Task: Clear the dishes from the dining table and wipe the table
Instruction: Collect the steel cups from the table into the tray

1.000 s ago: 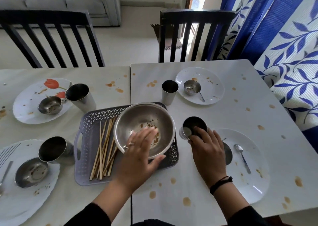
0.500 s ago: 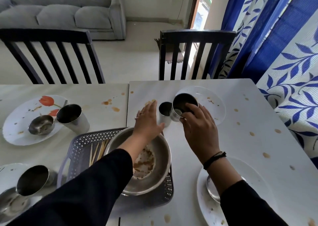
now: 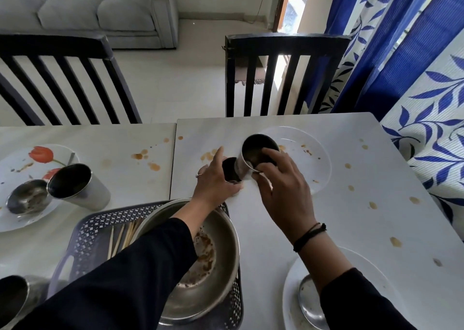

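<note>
She has a steel tumbler (image 3: 256, 154) in her right hand (image 3: 283, 191), fingers and thumb curled round its lower part, tipped so its dark mouth faces back toward her. It hangs just above the table (image 3: 364, 204), at the near edge of the far white plate (image 3: 311, 159), and leans against a second tumbler (image 3: 229, 170). Her left hand (image 3: 216, 181) wraps round that second one, which looks to stand on the tabletop, though her fingers hide its base.

Under her left sleeve a big steel bowl (image 3: 213, 267), smeared with food, sits in a grey perforated tray (image 3: 100, 229) beside a bundle of thin wooden sticks (image 3: 123, 236). To the left, a flowered plate (image 3: 20, 164) carries a small steel bowl (image 3: 27, 199), with another tumbler (image 3: 77, 186) touching it. Close by her right arm is a near plate (image 3: 288, 287) holding a little bowl (image 3: 308, 302). Brown spots dot the table. Two dark chairs (image 3: 283, 46) stand across from her, blue leaf-print curtains (image 3: 401, 53) to the right
</note>
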The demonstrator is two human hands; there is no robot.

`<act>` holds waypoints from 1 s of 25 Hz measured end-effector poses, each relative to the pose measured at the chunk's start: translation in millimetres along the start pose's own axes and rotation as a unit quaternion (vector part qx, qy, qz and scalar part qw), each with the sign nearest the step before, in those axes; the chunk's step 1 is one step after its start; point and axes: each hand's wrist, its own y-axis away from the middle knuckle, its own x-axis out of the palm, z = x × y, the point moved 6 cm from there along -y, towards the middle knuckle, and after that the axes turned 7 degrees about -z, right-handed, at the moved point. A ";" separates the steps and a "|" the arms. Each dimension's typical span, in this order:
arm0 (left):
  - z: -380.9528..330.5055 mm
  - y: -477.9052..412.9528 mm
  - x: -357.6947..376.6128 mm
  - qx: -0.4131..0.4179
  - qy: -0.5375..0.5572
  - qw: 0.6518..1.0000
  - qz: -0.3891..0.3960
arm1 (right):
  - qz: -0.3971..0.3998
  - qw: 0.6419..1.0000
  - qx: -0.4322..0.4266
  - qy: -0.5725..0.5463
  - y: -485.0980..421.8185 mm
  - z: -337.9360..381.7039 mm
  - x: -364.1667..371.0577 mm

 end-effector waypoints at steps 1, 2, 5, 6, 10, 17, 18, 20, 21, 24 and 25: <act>-0.4 0.6 -1.7 0.004 0.013 1.000 -0.001 | 0.014 1.000 -0.003 -0.005 -3.5 1.5 7.4; -1.3 1.0 -3.6 0.014 0.017 1.000 -0.005 | 0.024 1.000 -0.010 -0.012 -6.2 3.2 14.2; -3.8 0.2 -6.9 0.042 0.008 0.999 -0.028 | 0.046 0.998 -0.026 -0.026 -10.4 4.3 31.4; -4.1 0.2 -6.3 0.045 0.006 0.998 -0.032 | 0.060 0.998 -0.026 -0.017 -10.4 3.1 38.4; -4.3 6.0 -3.7 0.010 0.035 0.999 -0.024 | 0.157 0.987 -0.025 0.031 0.4 -6.2 69.6; -33.7 26.9 -75.9 0.069 0.060 0.994 -0.067 | 0.145 0.975 -0.167 0.036 -5.7 28.9 46.2; -36.0 36.7 -97.1 0.074 0.054 0.992 -0.091 | 0.132 0.970 -0.204 0.018 -11.0 45.4 40.0; -37.9 59.8 -137.3 0.092 0.035 0.987 -0.129 | 0.107 0.956 -0.272 -0.018 -18.4 82.8 31.7; -36.4 73.3 -156.6 0.097 0.027 0.985 -0.138 | 0.099 0.948 -0.301 -0.029 -18.9 102.8 29.3; -7.3 130.4 -220.3 0.092 0.004 0.986 -0.141 | 0.100 0.927 -0.353 -0.076 -6.5 173.4 35.2; 11.2 156.2 -241.1 0.088 -0.030 0.984 -0.154 | 0.109 0.923 -0.354 -0.103 0.2 197.1 40.2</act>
